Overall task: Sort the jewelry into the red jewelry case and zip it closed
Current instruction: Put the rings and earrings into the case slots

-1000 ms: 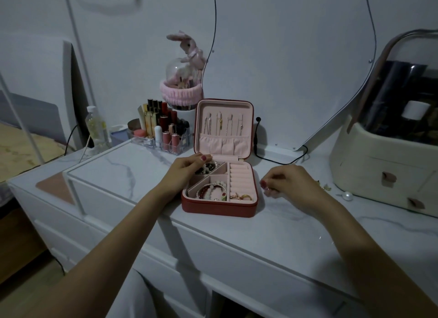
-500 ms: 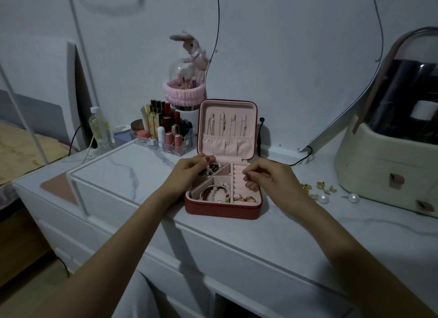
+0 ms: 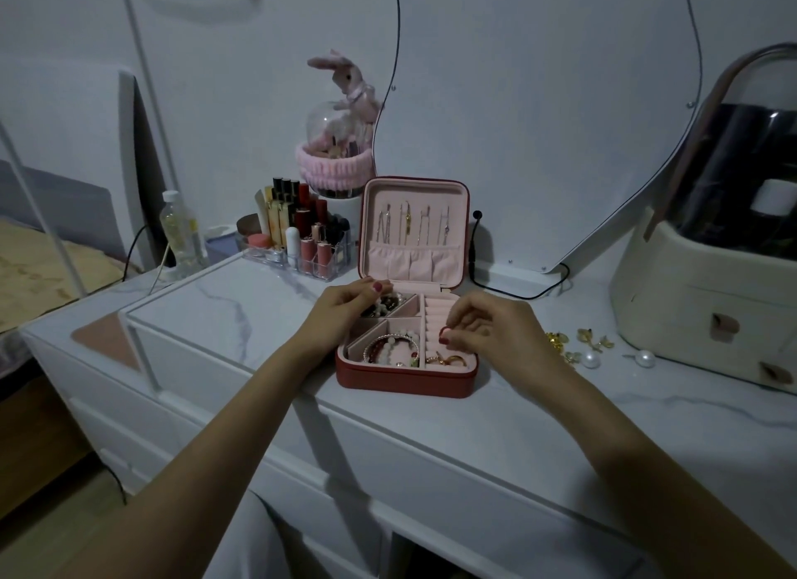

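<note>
The red jewelry case (image 3: 405,380) stands open on the white marble tabletop, its pink lid upright with several necklaces hanging inside. Beaded bracelets (image 3: 390,347) lie in the front left compartment, gold rings (image 3: 446,359) in the front right. My left hand (image 3: 345,313) rests on the case's left edge, fingers over the back left compartment with dark beads. My right hand (image 3: 487,332) hovers over the ring rolls, thumb and forefinger pinched; whatever is between them is too small to see. Gold earrings (image 3: 560,345) and pearl earrings (image 3: 591,359) lie loose to the right.
A clear organiser of lipsticks (image 3: 302,242) and a plastic bottle (image 3: 181,233) stand behind left. A pink rabbit on a glass dome (image 3: 340,138) sits behind the case. A cream cosmetic box (image 3: 707,302) fills the right. A black cable (image 3: 517,293) runs behind the case.
My right hand moved left from the tabletop beside the loose earrings to above the case's ring rolls, fingers pinched. My left hand stayed on the case's left edge.
</note>
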